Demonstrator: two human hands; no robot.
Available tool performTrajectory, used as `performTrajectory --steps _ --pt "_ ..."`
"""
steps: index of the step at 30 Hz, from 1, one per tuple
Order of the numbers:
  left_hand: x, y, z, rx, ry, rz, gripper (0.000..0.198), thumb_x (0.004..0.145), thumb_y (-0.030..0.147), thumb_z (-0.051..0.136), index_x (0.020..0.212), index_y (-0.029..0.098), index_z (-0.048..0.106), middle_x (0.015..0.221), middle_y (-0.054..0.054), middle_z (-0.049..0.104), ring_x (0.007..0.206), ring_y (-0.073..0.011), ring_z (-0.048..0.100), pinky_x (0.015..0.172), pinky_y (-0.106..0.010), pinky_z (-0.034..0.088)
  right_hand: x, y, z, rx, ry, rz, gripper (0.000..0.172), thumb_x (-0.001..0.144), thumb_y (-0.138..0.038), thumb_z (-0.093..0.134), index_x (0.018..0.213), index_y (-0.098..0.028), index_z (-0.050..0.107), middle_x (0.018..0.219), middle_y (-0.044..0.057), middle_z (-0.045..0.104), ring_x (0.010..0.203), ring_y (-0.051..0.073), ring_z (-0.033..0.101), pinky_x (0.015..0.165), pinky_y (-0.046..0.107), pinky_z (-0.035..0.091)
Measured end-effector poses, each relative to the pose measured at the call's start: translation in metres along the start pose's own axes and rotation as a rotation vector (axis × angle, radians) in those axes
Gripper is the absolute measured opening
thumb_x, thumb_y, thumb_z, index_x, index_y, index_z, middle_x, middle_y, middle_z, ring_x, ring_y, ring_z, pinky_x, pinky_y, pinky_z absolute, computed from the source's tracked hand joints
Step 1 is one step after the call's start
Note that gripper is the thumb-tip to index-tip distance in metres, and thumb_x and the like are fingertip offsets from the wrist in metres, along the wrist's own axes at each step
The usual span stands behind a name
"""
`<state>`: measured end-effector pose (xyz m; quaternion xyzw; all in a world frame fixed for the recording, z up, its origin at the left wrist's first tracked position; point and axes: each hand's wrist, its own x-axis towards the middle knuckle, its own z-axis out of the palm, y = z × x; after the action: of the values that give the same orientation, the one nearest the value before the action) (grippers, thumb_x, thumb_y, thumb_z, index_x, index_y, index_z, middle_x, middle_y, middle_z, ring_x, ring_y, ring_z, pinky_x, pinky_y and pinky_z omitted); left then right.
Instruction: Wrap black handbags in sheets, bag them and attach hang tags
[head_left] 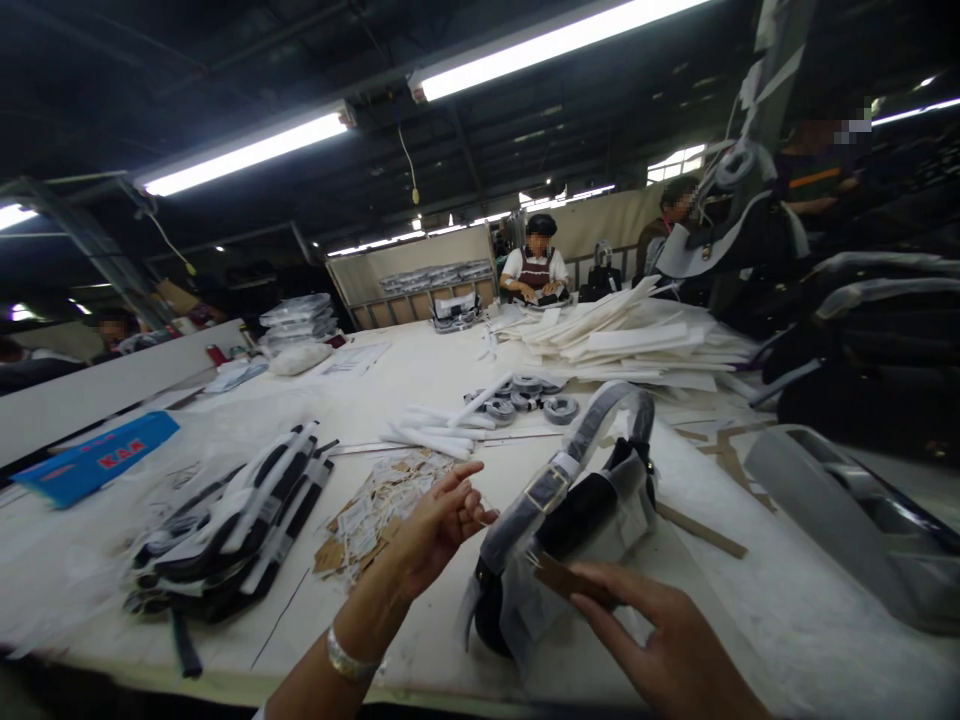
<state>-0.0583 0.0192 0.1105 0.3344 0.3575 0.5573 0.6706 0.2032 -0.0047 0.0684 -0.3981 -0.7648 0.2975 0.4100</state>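
Observation:
A black handbag (585, 515) stands in front of me, partly wrapped in thin white sheeting. Clear film covers its arched handle (517, 515), which has a gold-coloured buckle (546, 488). To the left of the handle is my left hand (450, 515), index finger reaching out and the other fingers curled round what looks like a thin pale string. My right hand (645, 620) pinches a brown card tag (571, 582) between thumb and fingers, close against the bag's near side. Left of the bag lies a loose pile of brown and white tags (375, 515) with strings.
Stacked black bag parts (232, 520) and a blue bag (101, 460) lie left. Beyond are white foam rods (435, 430), wrapped coiled straps (517, 400) and a white sheet stack (630, 340). A grey tape dispenser (855, 520) stands right. A co-worker (536, 265) sits across the table.

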Motion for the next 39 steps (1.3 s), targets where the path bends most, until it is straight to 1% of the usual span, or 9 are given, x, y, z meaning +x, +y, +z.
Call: performTrajectory --steps 5,10,15,18,20,26,32,36,39 --pt "-0.01 -0.003 0.008 0.039 -0.048 0.162 0.045 0.079 0.015 0.078 0.122 0.023 0.067 0.11 -0.005 0.07 0.07 -0.0057 0.06 0.07 -0.02 0.053 0.004 -0.014 0.002 0.17 0.166 -0.058 0.01 0.087 -0.033 0.069 0.095 -0.028 0.074 0.095 0.0 0.077 0.089 0.018 0.074 0.083 0.021 0.059" --pt "-0.005 -0.009 0.014 0.295 -0.08 0.278 0.04 0.078 0.021 0.082 0.117 0.025 0.071 0.12 -0.009 0.071 0.1 -0.0193 0.068 0.067 -0.019 0.053 0.028 -0.03 0.011 0.402 0.172 -0.076 0.011 0.093 -0.034 0.062 0.093 -0.025 0.069 0.105 0.001 0.075 0.099 0.016 0.071 0.087 0.02 0.056" --pt "-0.007 -0.002 0.021 0.436 -0.168 0.319 0.053 0.075 0.03 0.085 0.124 0.021 0.068 0.108 -0.009 0.076 0.107 -0.0248 0.069 0.094 -0.033 0.051 0.05 -0.04 0.013 0.223 0.237 -0.24 0.011 0.092 -0.03 0.063 0.096 -0.025 0.072 0.101 0.002 0.073 0.098 0.017 0.069 0.088 0.024 0.054" --pt "-0.012 0.008 0.028 0.513 -0.274 0.32 0.066 0.073 0.034 0.086 0.132 0.018 0.062 0.11 -0.011 0.076 0.108 -0.0277 0.069 0.097 -0.036 0.049 0.058 -0.051 0.006 0.104 0.213 -0.246 0.029 0.091 -0.025 0.063 0.119 -0.028 0.069 0.115 0.002 0.073 0.105 0.019 0.068 0.096 0.03 0.051" --pt "-0.015 0.014 0.034 0.568 -0.321 0.326 0.073 0.074 0.035 0.085 0.139 0.017 0.056 0.11 -0.012 0.075 0.11 -0.0295 0.068 0.098 -0.037 0.048 0.061 -0.059 0.001 0.033 0.186 -0.205 0.043 0.089 -0.023 0.064 0.131 -0.029 0.062 0.109 0.001 0.074 0.098 0.019 0.07 0.092 0.031 0.053" --pt "-0.02 0.018 0.048 0.562 -0.343 0.375 0.088 0.077 0.028 0.081 0.152 0.019 0.036 0.113 -0.012 0.074 0.111 -0.0279 0.067 0.1 -0.038 0.047 0.07 -0.069 -0.005 -0.118 0.119 -0.196 0.05 0.084 -0.021 0.066 0.133 -0.028 0.061 0.091 -0.001 0.078 0.087 0.021 0.072 0.084 0.033 0.054" --pt "-0.027 0.021 0.056 1.077 -0.212 0.592 0.093 0.072 0.003 0.063 0.155 0.029 0.03 0.093 0.002 0.075 0.082 -0.0158 0.068 0.082 -0.026 0.05 0.079 -0.067 -0.006 -0.084 0.031 -0.249 0.047 0.082 -0.026 0.07 0.128 -0.025 0.065 0.079 -0.003 0.077 0.071 0.02 0.073 0.072 0.031 0.057" --pt "-0.032 0.017 0.062 1.208 -0.097 0.72 0.094 0.067 -0.001 0.056 0.153 0.029 0.034 0.078 0.006 0.07 0.061 -0.01 0.055 0.066 -0.02 0.045 0.072 -0.062 -0.002 -0.328 0.257 -0.53 0.035 0.09 -0.025 0.062 0.124 -0.025 0.069 0.096 0.005 0.078 0.086 0.023 0.072 0.082 0.036 0.057" --pt "-0.036 0.012 0.065 1.223 -0.004 0.717 0.09 0.069 0.001 0.057 0.153 0.028 0.036 0.068 0.008 0.063 0.056 -0.0097 0.051 0.062 -0.019 0.042 0.066 -0.057 0.001 -0.429 0.405 -0.793 0.03 0.091 -0.018 0.059 0.115 -0.026 0.074 0.108 0.007 0.075 0.101 0.025 0.067 0.097 0.044 0.051"
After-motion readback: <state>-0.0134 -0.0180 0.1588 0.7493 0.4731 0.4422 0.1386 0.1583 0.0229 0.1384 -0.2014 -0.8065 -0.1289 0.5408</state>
